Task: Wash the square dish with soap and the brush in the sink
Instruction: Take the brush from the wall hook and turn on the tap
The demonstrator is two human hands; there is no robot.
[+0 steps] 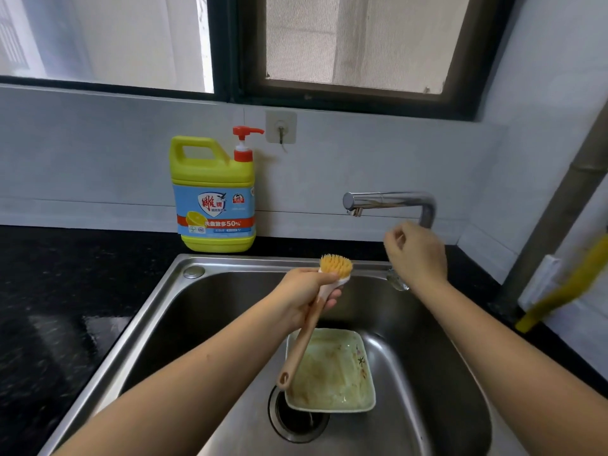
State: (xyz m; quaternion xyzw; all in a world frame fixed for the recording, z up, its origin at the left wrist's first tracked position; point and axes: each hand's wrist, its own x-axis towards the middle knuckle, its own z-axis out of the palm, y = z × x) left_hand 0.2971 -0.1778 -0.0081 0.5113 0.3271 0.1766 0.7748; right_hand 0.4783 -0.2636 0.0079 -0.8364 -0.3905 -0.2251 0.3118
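"While the left hand (306, 297) grips the brush (299, 345) up by its head, bristles skyward, what worries you?"

"The handle hangs free below that hand, right over the square dish (332, 373), which lies in the sink (184, 324) beneath the hand and nearer the person. If the grip goes slack, the handle knocks the dish."

"And the dish itself?"

"One corner sits over the drain (296, 419), so I judge it poorly supported. A hard scrub could rock it or send it skating against the steel wall."

"The right hand (416, 255)?"

"Raised, fingers loosely curled, holding nothing I can see, just below the bend of the faucet (388, 200). The spout ends above and beyond the left hand rather than over the dish. Open the water hard and the stream would likely hit the brush and knuckles and spray onto the table (65, 307)."

"Soap?"

"The soap bottle (214, 192) stands on the table beyond the left hand, off to its left, and neither hand touches it. Pumping it one-handed while the other keeps the brush invites a misplaced squirt — or a tipped bottle."
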